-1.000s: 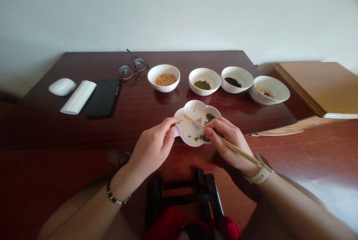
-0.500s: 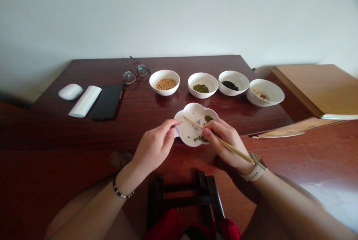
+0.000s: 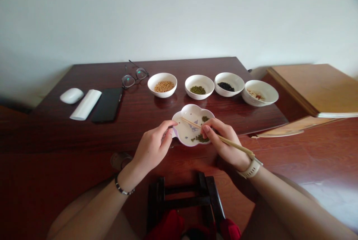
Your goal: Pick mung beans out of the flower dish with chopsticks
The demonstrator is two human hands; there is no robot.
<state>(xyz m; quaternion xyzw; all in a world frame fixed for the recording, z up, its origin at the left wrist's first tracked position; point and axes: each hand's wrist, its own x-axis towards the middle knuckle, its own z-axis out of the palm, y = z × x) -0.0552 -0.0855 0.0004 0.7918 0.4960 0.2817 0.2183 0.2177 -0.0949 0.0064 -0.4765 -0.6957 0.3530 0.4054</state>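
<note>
On the dark wooden table point(image 3: 140, 115), a small white plate point(image 3: 186, 130) shaped like a flower sits close to the person, with some green beans point(image 3: 199, 139) lying on its right part. The left hand point(image 3: 151, 146) is curled and holds the left edge of the plate with its fingers. The right hand point(image 3: 225, 143) is closed narrow around two wooden chopsticks point(image 3: 232, 142), and their tips reach across the plate to its left part. A pale watch point(image 3: 251, 169) is on the right wrist and a thin bracelet point(image 3: 123, 189) on the left wrist. Behind the plate stand a bowl of yellow beans point(image 3: 162, 75), a bowl of dark green beans point(image 3: 199, 77), a bowl of black beans point(image 3: 229, 75) and a bowl of pale pieces point(image 3: 263, 85). Further left lie glasses point(image 3: 131, 79), a black phone point(image 3: 107, 105), a long white case point(image 3: 85, 104) and a white mouse point(image 3: 71, 95)
</note>
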